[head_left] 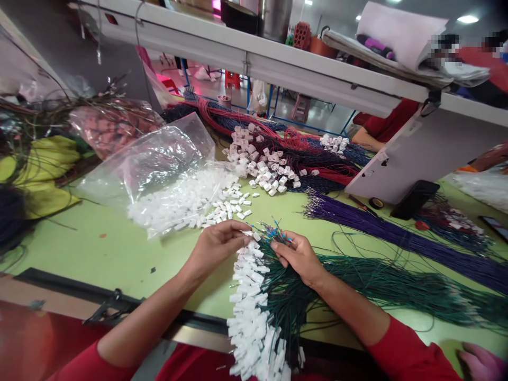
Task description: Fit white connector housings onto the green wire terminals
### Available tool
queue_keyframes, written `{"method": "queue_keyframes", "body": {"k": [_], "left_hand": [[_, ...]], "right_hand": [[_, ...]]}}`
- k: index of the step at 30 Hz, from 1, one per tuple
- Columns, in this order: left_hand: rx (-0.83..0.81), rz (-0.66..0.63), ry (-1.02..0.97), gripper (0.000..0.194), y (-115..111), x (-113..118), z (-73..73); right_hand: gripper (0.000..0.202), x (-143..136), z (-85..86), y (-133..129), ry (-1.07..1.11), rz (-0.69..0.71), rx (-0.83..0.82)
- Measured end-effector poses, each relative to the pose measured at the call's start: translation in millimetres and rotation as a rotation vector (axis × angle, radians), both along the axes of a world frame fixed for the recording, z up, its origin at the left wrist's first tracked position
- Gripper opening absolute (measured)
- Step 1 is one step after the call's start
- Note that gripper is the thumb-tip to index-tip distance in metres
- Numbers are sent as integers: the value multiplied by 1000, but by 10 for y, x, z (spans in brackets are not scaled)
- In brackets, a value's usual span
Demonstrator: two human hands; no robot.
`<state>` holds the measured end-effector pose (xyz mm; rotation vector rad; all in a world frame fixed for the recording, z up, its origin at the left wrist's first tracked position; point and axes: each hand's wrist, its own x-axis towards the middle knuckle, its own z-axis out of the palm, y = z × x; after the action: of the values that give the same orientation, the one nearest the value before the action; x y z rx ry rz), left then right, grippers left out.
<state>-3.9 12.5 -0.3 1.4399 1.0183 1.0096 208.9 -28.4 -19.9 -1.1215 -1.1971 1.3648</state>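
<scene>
My left hand (222, 241) pinches a small white connector housing (256, 236) at the top of a long row of white connectors (250, 307). These hang at the ends of green wires and run down over the table's front edge. My right hand (297, 254) is closed around several green wires (289, 296), whose blue-marked tips (273, 232) stick up between the two hands. The rest of the green bundle stretches right across the table. Beyond my left hand, loose white housings (234, 203) spill from a clear plastic bag (159, 164).
Purple wires (357, 222) lie at the right, near a black phone (415, 200) and a tape roll (375, 203). Behind are red and blue wires with white connectors (270, 169). A shelf (278, 63) spans the back. Yellow cloth (47, 169) sits left. Another person's arm (369, 138) shows behind.
</scene>
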Motion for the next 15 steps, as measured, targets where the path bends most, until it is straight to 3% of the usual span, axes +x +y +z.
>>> {"method": "queue_keyframes", "body": {"k": [8,15], "left_hand": [[-146,67,-193,29,-136,59,-3],[-211,22,-293,27,-187,95,-65]], "right_hand": [[37,-28,82,-50,-42,34,-23],[32,-40,111,-60,-19,72,32]]}}
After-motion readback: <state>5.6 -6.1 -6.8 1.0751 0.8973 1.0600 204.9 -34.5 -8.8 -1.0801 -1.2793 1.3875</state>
